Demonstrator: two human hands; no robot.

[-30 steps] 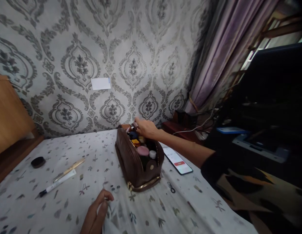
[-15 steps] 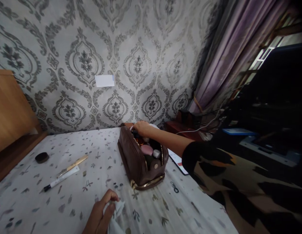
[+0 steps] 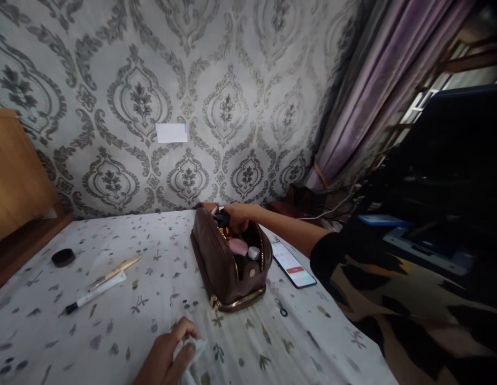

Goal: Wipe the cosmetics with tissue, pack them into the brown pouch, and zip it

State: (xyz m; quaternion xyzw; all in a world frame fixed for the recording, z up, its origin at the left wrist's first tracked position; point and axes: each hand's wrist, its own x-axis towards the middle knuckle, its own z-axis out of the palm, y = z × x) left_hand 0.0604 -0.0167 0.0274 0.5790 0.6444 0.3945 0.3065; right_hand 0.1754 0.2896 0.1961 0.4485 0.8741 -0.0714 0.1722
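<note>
A brown zipped bag with gold zips stands unzipped at the middle of the cloth-covered surface. Inside it show a pink item, a small silver-lidded jar and an amber item. My right hand reaches into the far part of the bag, its fingertips down among the contents; what they touch is hidden. Near the front edge, my left hand is closed on a pale cloth or tissue, which sticks out between thumb and fingers.
A phone with a lit screen lies right of the bag. To the left are a round black lid, a gold-coloured stick and a white pen. A wooden cabinet stands far left. Behind is a patterned wall.
My right hand has shifted slightly right and lower into the bag. More of the phone shows beside my right arm. My left hand keeps its grip on the cloth.
</note>
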